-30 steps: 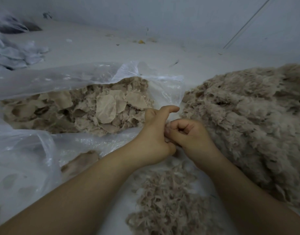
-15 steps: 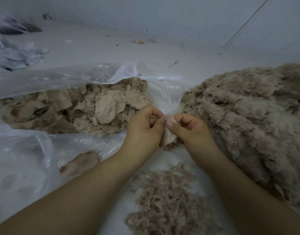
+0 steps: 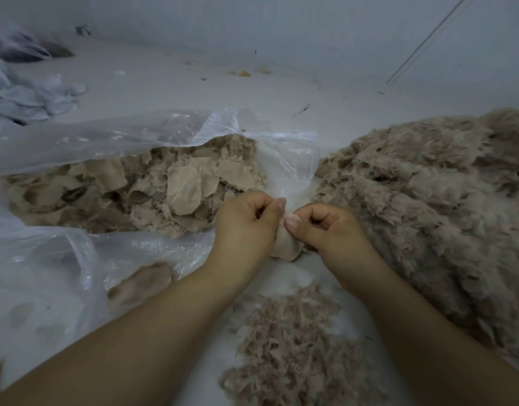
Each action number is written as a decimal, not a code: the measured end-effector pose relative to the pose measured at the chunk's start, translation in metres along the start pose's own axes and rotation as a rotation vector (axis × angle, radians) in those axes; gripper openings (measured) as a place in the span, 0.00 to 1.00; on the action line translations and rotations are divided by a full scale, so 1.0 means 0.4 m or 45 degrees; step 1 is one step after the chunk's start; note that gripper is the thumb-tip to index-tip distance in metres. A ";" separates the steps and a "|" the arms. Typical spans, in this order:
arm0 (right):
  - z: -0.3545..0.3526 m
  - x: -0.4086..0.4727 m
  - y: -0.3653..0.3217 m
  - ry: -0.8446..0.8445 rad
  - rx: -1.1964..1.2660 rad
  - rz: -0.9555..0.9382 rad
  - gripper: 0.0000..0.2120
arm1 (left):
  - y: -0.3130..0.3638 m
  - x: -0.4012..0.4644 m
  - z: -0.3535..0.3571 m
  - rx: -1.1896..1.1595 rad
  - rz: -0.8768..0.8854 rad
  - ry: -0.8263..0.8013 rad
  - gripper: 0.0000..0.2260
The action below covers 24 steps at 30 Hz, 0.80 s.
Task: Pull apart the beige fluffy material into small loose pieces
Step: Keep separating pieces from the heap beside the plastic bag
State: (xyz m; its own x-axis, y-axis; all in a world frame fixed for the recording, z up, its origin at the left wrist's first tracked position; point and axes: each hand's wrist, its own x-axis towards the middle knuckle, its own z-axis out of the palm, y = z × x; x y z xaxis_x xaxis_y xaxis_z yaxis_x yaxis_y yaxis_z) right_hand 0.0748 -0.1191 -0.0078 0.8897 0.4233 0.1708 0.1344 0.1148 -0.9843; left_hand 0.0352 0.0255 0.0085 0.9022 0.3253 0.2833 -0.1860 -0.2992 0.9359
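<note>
- The left hand (image 3: 246,221) and right hand (image 3: 325,230) are both curling their fingers tightly around one small beige piece (image 3: 286,244), pinching it between them above the shredded pile (image 3: 290,347).
- This looks like the tearing step; next, the hands need to be drawing apart.
- The fluffy material heap (image 3: 428,200) is lying just right; the plastic bag (image 3: 135,139) is holding flat pieces.
</note>
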 end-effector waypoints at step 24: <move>0.004 0.003 -0.003 0.168 0.034 -0.008 0.16 | 0.004 0.004 -0.013 0.014 -0.024 -0.290 0.11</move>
State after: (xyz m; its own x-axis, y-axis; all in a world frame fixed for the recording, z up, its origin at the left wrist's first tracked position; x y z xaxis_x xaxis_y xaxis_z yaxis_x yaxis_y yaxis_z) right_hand 0.0751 -0.1175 -0.0062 0.9387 0.3012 0.1679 0.1299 0.1421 -0.9813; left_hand 0.0345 0.0303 0.0115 0.9702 0.1206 0.2103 -0.1654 -0.3052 0.9378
